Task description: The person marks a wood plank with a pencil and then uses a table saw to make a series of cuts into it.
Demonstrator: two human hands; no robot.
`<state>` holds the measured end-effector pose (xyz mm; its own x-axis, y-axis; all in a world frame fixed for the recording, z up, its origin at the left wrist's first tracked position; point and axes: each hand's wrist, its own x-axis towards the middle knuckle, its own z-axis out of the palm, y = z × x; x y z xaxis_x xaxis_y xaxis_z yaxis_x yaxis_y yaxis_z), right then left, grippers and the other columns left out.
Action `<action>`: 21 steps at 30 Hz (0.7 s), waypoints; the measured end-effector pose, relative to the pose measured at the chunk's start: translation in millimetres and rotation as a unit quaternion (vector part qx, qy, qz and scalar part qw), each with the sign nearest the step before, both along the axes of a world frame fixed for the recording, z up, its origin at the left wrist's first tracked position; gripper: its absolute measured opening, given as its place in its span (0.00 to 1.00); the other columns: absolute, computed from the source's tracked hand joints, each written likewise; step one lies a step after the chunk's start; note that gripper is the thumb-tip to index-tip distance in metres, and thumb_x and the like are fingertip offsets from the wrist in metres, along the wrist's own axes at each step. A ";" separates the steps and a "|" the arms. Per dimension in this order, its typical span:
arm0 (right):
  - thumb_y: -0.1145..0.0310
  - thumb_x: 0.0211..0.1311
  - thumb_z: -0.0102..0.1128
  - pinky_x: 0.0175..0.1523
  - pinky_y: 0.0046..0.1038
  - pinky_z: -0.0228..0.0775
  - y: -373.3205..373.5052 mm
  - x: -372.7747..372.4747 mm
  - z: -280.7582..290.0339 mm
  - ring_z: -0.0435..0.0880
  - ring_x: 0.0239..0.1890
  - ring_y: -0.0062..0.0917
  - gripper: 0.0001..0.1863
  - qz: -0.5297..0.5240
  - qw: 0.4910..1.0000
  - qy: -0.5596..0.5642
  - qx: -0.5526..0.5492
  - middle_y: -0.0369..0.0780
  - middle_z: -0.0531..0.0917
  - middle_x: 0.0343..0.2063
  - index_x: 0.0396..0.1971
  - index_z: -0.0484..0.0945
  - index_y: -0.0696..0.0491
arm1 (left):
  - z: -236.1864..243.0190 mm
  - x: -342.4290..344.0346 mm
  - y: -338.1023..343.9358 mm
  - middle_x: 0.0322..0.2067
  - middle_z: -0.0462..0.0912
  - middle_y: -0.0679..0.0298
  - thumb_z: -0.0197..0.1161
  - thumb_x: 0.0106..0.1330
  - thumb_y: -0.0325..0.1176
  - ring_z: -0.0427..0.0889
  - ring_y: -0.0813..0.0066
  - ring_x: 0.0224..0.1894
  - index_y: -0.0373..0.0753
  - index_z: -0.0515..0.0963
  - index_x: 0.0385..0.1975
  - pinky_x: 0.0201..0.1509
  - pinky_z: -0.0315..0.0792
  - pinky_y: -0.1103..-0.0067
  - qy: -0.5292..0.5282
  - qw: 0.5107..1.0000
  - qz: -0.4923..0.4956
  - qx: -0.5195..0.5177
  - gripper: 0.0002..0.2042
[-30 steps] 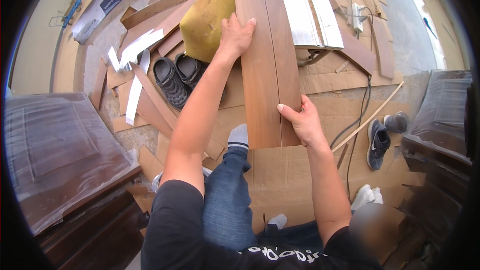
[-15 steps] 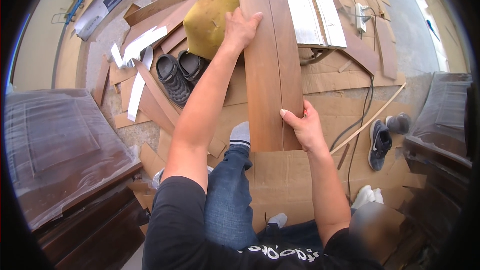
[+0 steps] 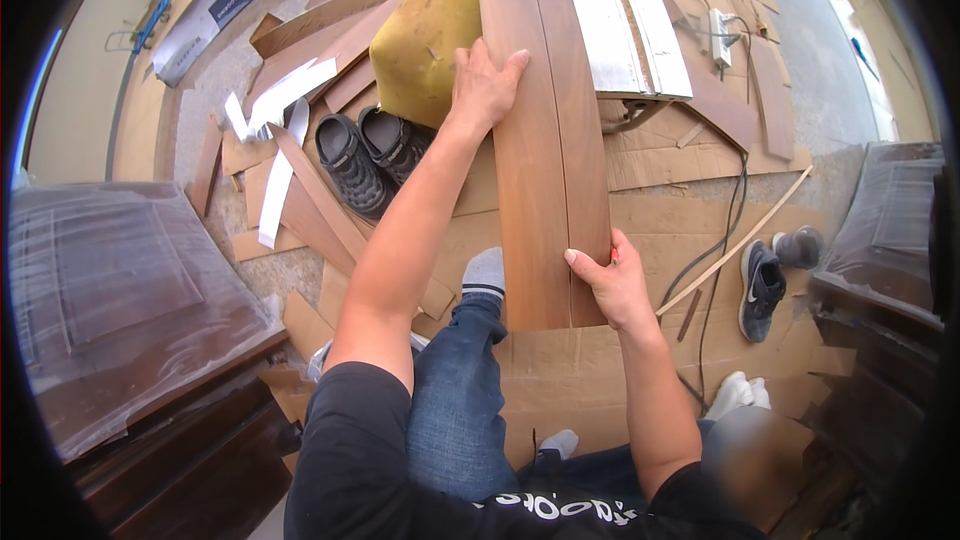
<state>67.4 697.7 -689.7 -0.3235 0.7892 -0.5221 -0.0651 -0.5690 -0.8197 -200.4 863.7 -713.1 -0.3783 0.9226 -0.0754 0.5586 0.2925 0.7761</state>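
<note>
A long brown wood plank (image 3: pixel 545 180) runs from the top of the view toward me, with a dark line along its length. My left hand (image 3: pixel 487 88) grips its left edge, thumb on the upper face and the other fingers partly hidden. Close to the plank's near end, my right hand (image 3: pixel 612 280) holds the right edge, thumb on top. Something small and red shows by my right fingers; I cannot make out what it is. Beyond the plank, on its right, stands a white-topped metal bench (image 3: pixel 635 30) with a lengthwise slot. A yellow stool (image 3: pixel 425 55) stands beside my left hand.
Dark clogs (image 3: pixel 350 165) sit left of my left forearm, among wood offcuts and white strips (image 3: pixel 285 180). A power strip (image 3: pixel 720 38), a black cable (image 3: pixel 735 205) and a thin wood strip (image 3: pixel 740 240) lie to the right. Plastic-wrapped dark panels (image 3: pixel 110 260) flank me. Cardboard (image 3: pixel 560 370) covers the floor.
The plank has slid a little toward me, its near end now lower in the view. Both hands have come back with it, keeping their grip.
</note>
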 end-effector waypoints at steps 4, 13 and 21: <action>0.76 0.64 0.69 0.59 0.30 0.77 -6.0 1.8 1.6 0.83 0.51 0.23 0.25 -0.002 1.000 -0.017 -0.001 0.41 0.84 0.51 0.59 0.71 0.62 | -0.5 2.8 -7.1 0.58 0.68 0.40 0.62 0.69 0.56 0.72 0.41 0.61 0.27 0.67 0.62 0.67 0.68 0.60 0.012 1.000 0.004 -0.001 0.36; 0.76 0.64 0.68 0.54 0.27 0.78 -9.1 0.3 3.1 0.84 0.48 0.21 0.24 -0.009 1.000 0.000 -0.007 0.41 0.84 0.48 0.58 0.70 0.63 | 1.0 -23.8 56.1 0.57 0.71 0.38 0.60 0.71 0.54 0.72 0.42 0.62 0.25 0.72 0.58 0.68 0.68 0.62 -0.004 1.000 0.029 -0.008 0.32; 0.76 0.64 0.69 0.56 0.27 0.77 -21.7 7.4 2.6 0.84 0.50 0.22 0.26 -0.012 1.000 -0.005 -0.013 0.42 0.84 0.50 0.59 0.69 0.64 | -2.3 -16.7 38.5 0.56 0.71 0.38 0.61 0.70 0.54 0.72 0.41 0.60 0.25 0.72 0.58 0.67 0.68 0.62 0.006 1.000 0.004 0.011 0.33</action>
